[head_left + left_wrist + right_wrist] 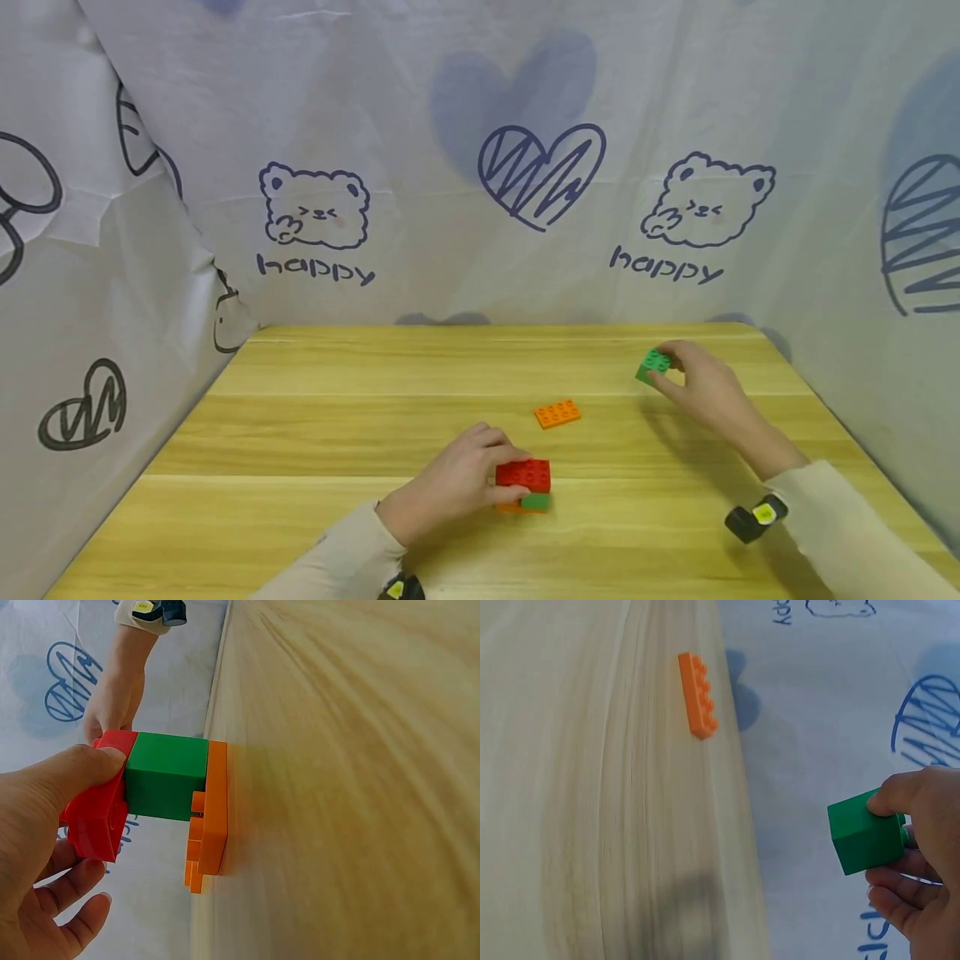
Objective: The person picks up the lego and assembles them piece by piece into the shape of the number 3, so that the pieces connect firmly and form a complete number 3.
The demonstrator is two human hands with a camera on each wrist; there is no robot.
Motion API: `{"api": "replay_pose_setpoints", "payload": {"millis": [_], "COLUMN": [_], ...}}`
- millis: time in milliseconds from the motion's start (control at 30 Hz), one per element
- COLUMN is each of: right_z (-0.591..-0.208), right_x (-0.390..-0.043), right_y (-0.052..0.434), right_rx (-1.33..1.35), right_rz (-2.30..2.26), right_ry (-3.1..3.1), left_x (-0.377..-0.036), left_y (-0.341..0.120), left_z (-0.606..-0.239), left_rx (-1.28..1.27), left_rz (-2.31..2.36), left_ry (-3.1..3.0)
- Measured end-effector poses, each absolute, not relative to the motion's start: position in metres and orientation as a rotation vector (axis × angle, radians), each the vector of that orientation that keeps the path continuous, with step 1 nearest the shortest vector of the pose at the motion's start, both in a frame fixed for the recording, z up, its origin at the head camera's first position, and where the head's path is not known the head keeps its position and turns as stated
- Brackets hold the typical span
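My left hand grips a red brick between thumb and fingers. This red brick tops a small stack: a green brick sits beneath it, and a flat orange plate forms the bottom, down at the tabletop. Part of the green brick is behind the thumb in the head view. Further back on the right, my right hand pinches a square green brick, studs up, held above the table. A loose orange plate with two rows of studs lies between the hands, a little behind the stack.
The wood-grain table ends at a pale cloth printed with bears and hearts, which hangs along the back and both sides. Each sleeve has a dark wrist device near its cuff.
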State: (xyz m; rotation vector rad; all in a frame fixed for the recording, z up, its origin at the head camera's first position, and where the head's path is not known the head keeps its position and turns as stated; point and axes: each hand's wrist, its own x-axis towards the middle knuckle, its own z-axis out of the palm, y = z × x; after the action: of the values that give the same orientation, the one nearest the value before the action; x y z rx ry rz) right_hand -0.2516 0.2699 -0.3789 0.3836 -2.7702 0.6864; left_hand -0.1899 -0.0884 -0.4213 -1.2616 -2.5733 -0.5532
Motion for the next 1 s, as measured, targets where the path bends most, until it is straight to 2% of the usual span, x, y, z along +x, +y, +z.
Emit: {"api": "replay_pose_setpoints", "payload": {"millis": [1000], "right_z": [-0.358], "right_x": [-0.204], "right_y": [0.208], "right_rx": [0.715], "right_rz": [0.675], "right_ry": [-2.577], "left_x": [-0.190], "left_y": [-0.089], "left_z": [-0.420], "left_rx": [-1.274], "left_rz": [-0.541], "left_ry": [-2.573]}}
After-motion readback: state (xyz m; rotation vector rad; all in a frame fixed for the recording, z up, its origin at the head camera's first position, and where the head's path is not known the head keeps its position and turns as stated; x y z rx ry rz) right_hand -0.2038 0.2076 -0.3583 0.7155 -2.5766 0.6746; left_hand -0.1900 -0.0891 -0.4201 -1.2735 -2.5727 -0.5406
